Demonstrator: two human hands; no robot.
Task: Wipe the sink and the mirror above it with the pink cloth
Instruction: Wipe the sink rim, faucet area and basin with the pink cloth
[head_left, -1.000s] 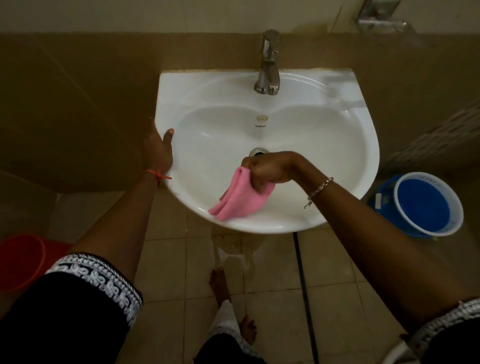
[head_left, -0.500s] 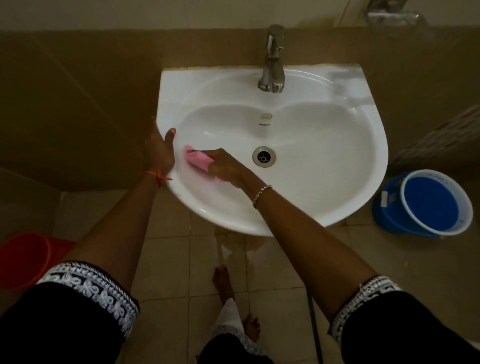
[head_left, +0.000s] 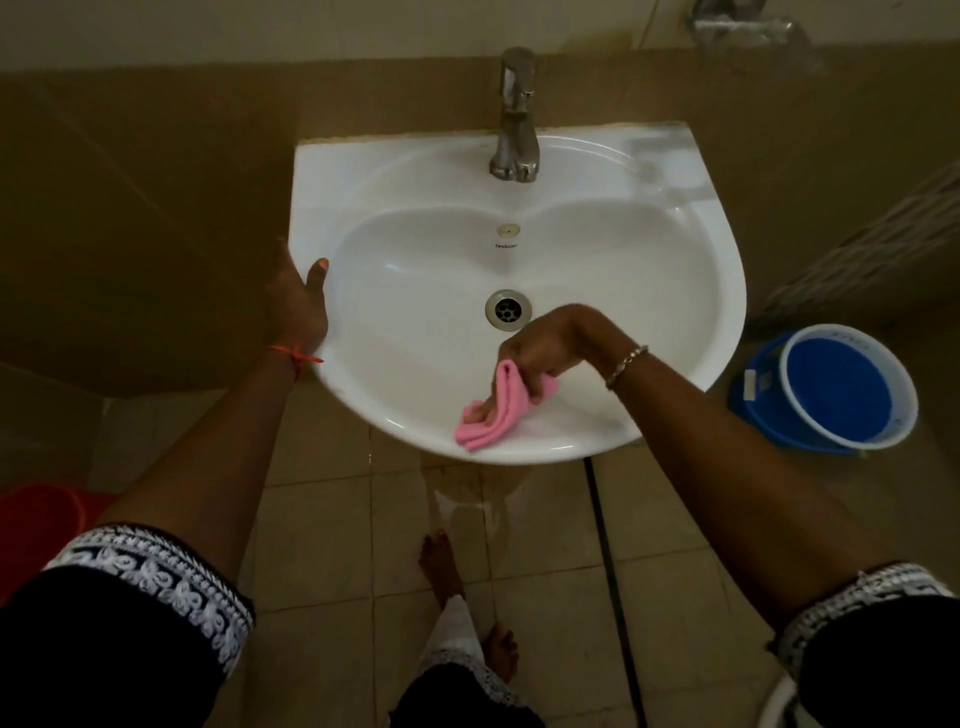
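A white wall-mounted sink (head_left: 675, 249) fills the middle of the view, with a steel tap (head_left: 514, 119) at its back and a drain (head_left: 508, 309) in the bowl. My right hand (head_left: 550, 345) grips a folded pink cloth (head_left: 493, 415) and presses it against the near inner wall of the bowl, just right of centre. My left hand (head_left: 298, 306) holds the sink's left rim, thumb on top and fingers under the edge. The mirror is out of view above the frame.
A blue bucket with a white rim (head_left: 841, 387) stands on the floor at the right of the sink. A red tub (head_left: 36, 525) sits at the lower left. A wet patch (head_left: 467, 499) lies on the tiled floor under the sink, near my bare feet (head_left: 441, 566). A metal fitting (head_left: 743, 21) juts from the wall at top right.
My right hand swept the pink cloth from the left side of the bowl back to the near front wall, right of centre. My left hand stayed on the rim.
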